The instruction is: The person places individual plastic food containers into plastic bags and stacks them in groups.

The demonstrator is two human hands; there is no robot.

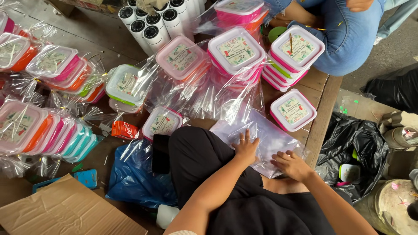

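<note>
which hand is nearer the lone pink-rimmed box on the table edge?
Right. The right hand lies on the clear plastic sheets just below the lone pink-rimmed box; the left hand presses the same sheets farther off, to the box's lower left.

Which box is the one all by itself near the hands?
Find the wooden table. Just above the right hand, past the clear bags, sits a pink box. Unlike the stacked or wrapped boxes, it lies single and bare.

single head view – steeply downward, close over the lap
</note>
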